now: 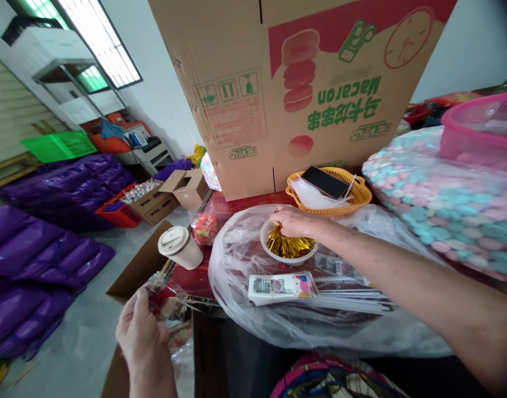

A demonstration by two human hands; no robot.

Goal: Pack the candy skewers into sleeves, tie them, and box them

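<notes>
Now the right hand (292, 220) pinches gold twist ties (287, 245) in the white bowl (274, 255) beneath it; the left hand (141, 331) grips a clear bag (167, 296).

Gold twist ties (287, 245) fill a white bowl (267, 239) beside an orange basket (358, 194) and, apparently, pastel pink-and-blue sweets (439, 204).

I am seeing a red table (253, 202) carrying a big carton (303, 83), an orange basket (359, 193), a lidded cup (179, 247), a candy bag (204, 228) and crumpled plastic sheeting (237, 260).
</notes>
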